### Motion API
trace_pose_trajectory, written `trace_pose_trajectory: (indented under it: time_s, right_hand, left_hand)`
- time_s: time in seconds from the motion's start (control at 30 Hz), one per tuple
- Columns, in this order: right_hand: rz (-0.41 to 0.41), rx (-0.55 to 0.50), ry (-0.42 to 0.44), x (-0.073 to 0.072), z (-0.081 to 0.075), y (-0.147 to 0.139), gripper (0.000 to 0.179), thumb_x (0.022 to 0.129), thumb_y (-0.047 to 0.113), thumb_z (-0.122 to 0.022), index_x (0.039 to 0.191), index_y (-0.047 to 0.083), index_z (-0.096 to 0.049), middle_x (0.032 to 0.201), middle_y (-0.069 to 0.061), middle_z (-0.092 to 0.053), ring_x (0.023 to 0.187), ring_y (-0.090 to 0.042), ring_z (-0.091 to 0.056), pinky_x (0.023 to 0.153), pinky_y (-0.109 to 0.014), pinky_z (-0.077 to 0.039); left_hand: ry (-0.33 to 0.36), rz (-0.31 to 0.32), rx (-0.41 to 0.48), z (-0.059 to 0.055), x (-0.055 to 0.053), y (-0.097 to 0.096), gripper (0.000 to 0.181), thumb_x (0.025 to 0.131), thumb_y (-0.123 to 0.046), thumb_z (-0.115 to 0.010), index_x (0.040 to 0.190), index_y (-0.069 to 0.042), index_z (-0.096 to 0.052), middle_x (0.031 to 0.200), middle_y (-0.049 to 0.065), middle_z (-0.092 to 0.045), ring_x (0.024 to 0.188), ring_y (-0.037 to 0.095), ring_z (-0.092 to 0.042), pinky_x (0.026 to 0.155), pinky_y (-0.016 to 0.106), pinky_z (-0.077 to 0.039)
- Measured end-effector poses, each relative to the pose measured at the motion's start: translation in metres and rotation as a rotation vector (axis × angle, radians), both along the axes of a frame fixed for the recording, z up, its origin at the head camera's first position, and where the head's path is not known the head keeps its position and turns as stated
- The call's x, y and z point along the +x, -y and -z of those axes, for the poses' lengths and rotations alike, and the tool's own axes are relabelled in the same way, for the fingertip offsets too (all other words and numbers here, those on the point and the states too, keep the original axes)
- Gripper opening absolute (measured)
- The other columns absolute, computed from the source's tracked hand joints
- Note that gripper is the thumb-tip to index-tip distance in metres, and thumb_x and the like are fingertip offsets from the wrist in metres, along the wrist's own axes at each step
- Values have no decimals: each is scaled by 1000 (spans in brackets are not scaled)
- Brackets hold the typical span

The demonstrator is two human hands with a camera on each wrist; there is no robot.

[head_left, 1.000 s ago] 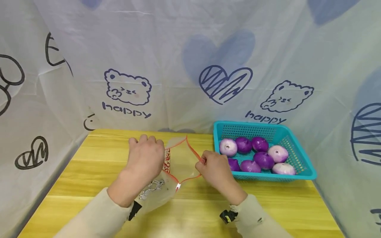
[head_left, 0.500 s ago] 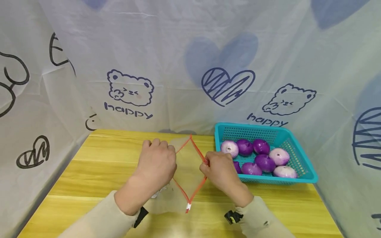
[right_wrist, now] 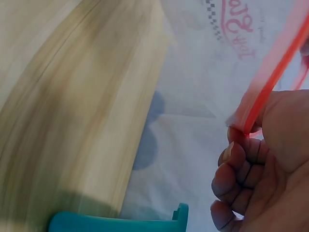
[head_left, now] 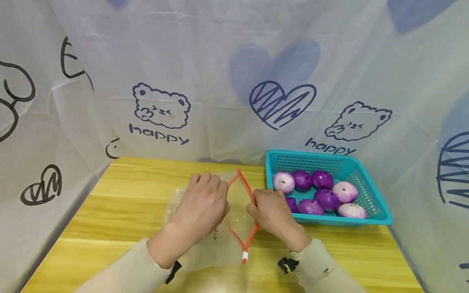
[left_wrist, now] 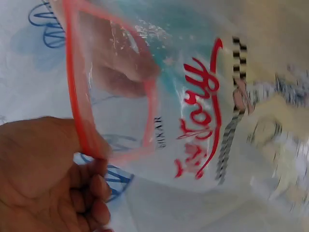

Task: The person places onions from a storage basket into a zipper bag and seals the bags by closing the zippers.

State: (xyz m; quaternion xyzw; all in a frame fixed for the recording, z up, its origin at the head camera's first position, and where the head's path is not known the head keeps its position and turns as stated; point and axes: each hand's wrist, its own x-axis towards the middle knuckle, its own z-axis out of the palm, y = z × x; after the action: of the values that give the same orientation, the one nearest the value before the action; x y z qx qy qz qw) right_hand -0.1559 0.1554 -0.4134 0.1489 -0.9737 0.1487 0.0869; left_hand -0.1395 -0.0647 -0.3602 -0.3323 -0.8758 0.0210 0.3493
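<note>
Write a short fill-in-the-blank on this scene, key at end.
In the head view, the basket sits to the ____ of the bag.
The left hand and right hand pinch the bag, its mouth ____, not closed.
____ onions show in the basket.
Beneath each bear drawing is the word ____.
Key: right; open; eight; happy
</note>
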Motion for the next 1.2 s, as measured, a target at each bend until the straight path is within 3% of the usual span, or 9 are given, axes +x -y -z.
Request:
trace_pose_trajectory:
  time_s: [0.23,0.33,0.53,0.63,0.83,0.97,1.2]
  right_hand:
    - [-102,165,-358,0,16,-8,25,88,17,-68,71,13,-50,68,-1,-52,72,-29,-57,71,-43,-37]
    - [-125,172,-444,-1,23,-11,24,89,15,-68,72,12,-51,69,-3,-53,73,-30,-58,70,-42,-35]
    - [-141,176,-428,-1,34,-12,23,91,14,-69,74,10,-53,70,-3,-53,74,-29,-58,69,-40,-34]
    - [-148,191,-426,-2,38,-12,21,92,15,-68,76,10,-56,70,-3,-54,74,-29,-58,70,-41,-35]
    - [-179,214,-521,-3,42,-11,19,93,16,-61,77,9,-56,69,-4,-51,71,-29,-52,70,-40,-34]
    - [-194,194,-571,-4,42,-11,18,93,15,-59,77,9,-54,69,-4,-49,70,-30,-51,69,-39,-33]
    - [-191,173,-481,-1,43,-8,20,94,15,-59,76,10,-52,70,-4,-50,72,-29,-52,70,-39,-33]
  left_hand:
    - [48,-79,-20,13,-14,2,36,82,-18,-77,69,-13,-44,67,-1,-28,63,19,-32,64,36,-34]
    - [65,-85,-7,18,-14,1,34,83,-19,-77,69,-12,-46,66,-1,-32,63,20,-38,63,36,-35]
    - [50,-102,67,12,-1,-5,33,78,-15,-72,64,-12,-43,61,-1,-33,59,22,-40,58,35,-29]
    - [43,-108,87,9,0,-8,32,76,-13,-72,63,-12,-43,61,-1,-32,58,21,-39,58,35,-29]
    - [131,-136,-11,16,-6,-7,36,82,-23,-77,68,-11,-46,64,0,-34,63,21,-39,63,36,-33]
    - [148,-127,-45,20,-7,-5,33,84,-24,-76,71,-11,-48,66,0,-34,64,21,-38,64,35,-33]
    - [137,-121,-64,8,10,-7,31,86,-21,-73,72,-10,-48,67,2,-37,65,21,-37,62,34,-33]
